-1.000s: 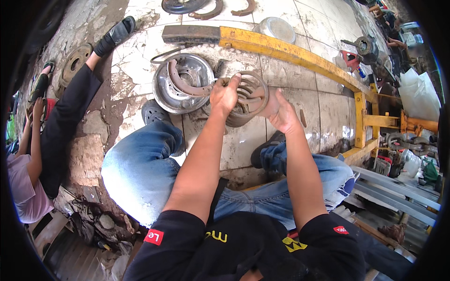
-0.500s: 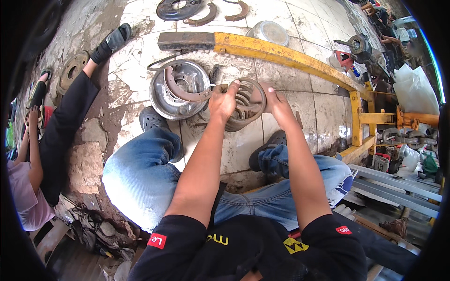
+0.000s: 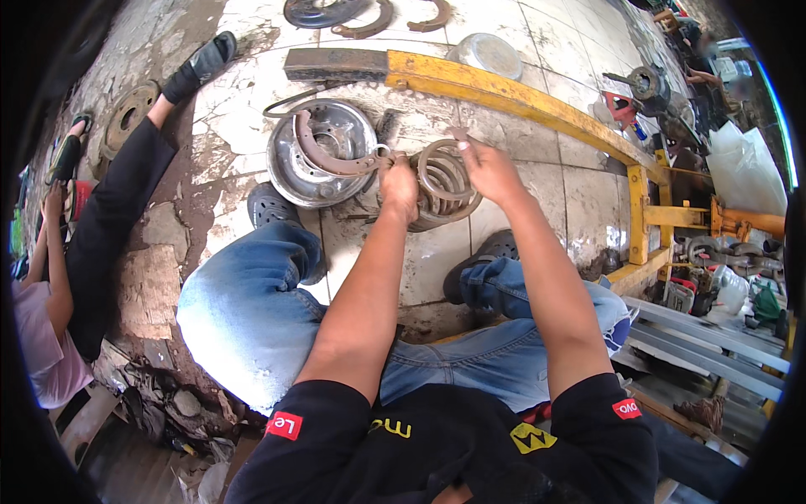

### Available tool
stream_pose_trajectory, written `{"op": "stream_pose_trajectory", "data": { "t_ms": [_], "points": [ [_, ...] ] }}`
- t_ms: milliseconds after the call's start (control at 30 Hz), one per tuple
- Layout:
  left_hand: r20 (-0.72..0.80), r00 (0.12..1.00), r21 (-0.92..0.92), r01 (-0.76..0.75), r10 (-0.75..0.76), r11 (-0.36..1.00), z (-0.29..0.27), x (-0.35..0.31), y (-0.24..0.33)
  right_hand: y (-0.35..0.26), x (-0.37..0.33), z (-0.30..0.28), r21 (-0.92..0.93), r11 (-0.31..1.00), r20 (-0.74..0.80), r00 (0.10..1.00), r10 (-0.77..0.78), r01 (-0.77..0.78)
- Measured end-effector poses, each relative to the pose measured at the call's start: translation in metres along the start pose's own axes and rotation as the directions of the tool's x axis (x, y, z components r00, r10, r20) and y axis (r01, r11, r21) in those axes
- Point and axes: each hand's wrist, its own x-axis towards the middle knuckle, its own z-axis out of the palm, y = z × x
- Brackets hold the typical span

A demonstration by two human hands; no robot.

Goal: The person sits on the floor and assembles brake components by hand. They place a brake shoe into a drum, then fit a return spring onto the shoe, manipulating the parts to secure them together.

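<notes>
My left hand (image 3: pixel 399 186) is closed at the near end of a curved, rusty brake shoe (image 3: pixel 323 158), its fingers partly hidden. That shoe lies over a round metal backing plate (image 3: pixel 281 160) on the tiles. Just right of the fist stands a thick coil spring (image 3: pixel 434 216), tilted, its top ring toward me. At the spring's far right side, my right hand (image 3: pixel 494 170) pinches a small brown flat piece (image 3: pixel 457 133), thumb on top. What this piece is made of I cannot tell.
Beyond my hands runs a yellow steel frame (image 3: pixel 504 88), turning toward me at the right. Behind it are a round clear container (image 3: pixel 489 55), another brake shoe (image 3: pixel 367 23) and a dark plate (image 3: pixel 323 12). A person's leg (image 3: pixel 117 223) stretches along the left. Metal rails (image 3: pixel 714 336) lie at right.
My right hand has shifted slightly left and turned over the spring's rim, the brown piece moving to its far side. My left hand has drawn a little left and nearer, its thumb lowered.
</notes>
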Motion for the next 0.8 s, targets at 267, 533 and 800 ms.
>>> {"op": "stream_pose_trajectory", "data": {
  "t_ms": [267, 533, 800],
  "points": [
    [0.010, 0.999, -0.071, 0.049, -0.048, 0.996, -0.001, -0.009, 0.008, -0.055, 0.000, -0.008, -0.136, 0.991, 0.087, 0.996, -0.003, 0.015],
    [0.067, 0.997, -0.094, 0.041, -0.035, 0.995, -0.004, -0.003, -0.002, -0.046, -0.002, 0.003, -0.104, 0.988, 0.037, 0.993, -0.109, 0.113],
    [0.115, 0.993, -0.128, 0.020, -0.005, 0.992, -0.004, -0.011, 0.002, -0.062, -0.004, -0.002, -0.126, 0.988, 0.083, 0.993, -0.083, 0.093]
  ]
}}
